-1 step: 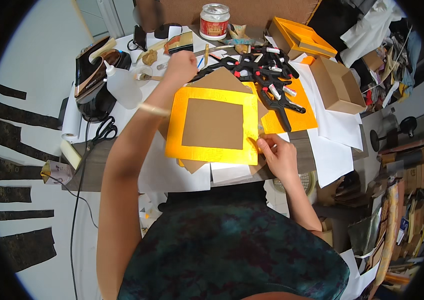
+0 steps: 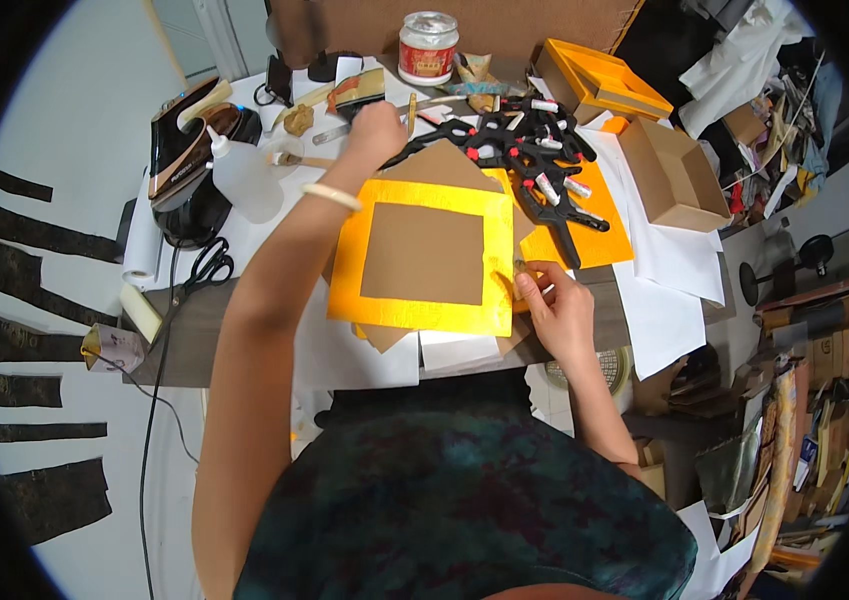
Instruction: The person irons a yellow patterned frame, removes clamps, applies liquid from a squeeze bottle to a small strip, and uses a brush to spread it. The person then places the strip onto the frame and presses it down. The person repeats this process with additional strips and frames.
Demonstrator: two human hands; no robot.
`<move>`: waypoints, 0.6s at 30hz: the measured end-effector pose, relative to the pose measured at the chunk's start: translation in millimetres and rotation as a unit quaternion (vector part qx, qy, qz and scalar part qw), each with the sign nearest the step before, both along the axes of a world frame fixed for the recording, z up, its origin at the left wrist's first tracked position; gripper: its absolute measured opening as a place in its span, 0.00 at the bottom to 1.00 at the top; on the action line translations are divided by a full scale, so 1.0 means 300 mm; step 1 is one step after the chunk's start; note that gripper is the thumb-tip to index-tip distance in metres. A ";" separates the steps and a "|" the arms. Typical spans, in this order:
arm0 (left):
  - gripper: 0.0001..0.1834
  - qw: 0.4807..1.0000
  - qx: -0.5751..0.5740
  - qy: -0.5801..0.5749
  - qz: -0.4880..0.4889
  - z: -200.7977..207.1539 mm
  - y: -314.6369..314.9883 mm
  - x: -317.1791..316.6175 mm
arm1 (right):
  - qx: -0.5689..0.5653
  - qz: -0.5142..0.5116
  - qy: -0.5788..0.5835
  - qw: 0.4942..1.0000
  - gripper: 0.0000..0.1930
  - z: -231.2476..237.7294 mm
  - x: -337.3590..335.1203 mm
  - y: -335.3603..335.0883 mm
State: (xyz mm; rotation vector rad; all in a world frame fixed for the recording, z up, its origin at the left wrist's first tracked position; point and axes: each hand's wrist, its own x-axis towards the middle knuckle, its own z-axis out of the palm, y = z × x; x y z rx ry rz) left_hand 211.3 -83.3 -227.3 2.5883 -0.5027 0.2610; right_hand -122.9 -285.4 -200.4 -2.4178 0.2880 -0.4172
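A dark grey tabletop (image 2: 182,352) spread with smooth white paper sheets (image 2: 669,320) carries a flat, bright yellow frame (image 2: 414,315), lightly creased and square-windowed, lying midway along the front edge over brown boards (image 2: 422,252) whose corners jut out beneath. To its right, black plastic clamps (image 2: 542,212) with red joints form a tangled heap. A glossy black iron (image 2: 184,205) stands by the left edge, opposite an open, matte cardboard box (image 2: 679,175) at the right edge; a shallow orange tray (image 2: 634,106) occupies the back right corner. The right hand (image 2: 557,303), thumb and bent fingers close together, meets the frame's right side; whether it grips anything cannot be told. A translucent squeeze bottle (image 2: 249,180) leans near the iron, a clear round jar (image 2: 428,50) stands at the back edge, and black-handled scissors (image 2: 201,274) lie toward the left edge. The left hand (image 2: 380,130), curled beyond the frame, hides its fingertips; its hold cannot be told.
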 end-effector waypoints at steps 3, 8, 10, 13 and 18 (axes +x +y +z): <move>0.16 0.995 0.058 0.075 0.033 -0.047 -0.101 0.073 | 0.062 0.016 -0.045 0.997 0.15 0.015 -0.011 0.013; 0.11 0.990 -0.044 0.074 0.114 -0.003 -0.106 0.120 | 0.125 0.017 -0.076 0.989 0.12 0.000 -0.010 -0.020; 0.11 0.982 -0.186 -0.026 0.033 0.036 -0.077 0.098 | 0.161 0.031 -0.100 0.981 0.10 0.002 0.026 -0.047; 0.07 0.899 -0.403 -0.016 -0.171 0.200 -0.092 -0.163 | 0.349 0.075 -0.072 0.931 0.11 0.087 0.097 -0.032; 0.06 0.910 -0.338 -0.033 -0.239 0.307 -0.022 -0.636 | 0.561 0.235 -0.078 0.790 0.19 0.227 0.201 0.075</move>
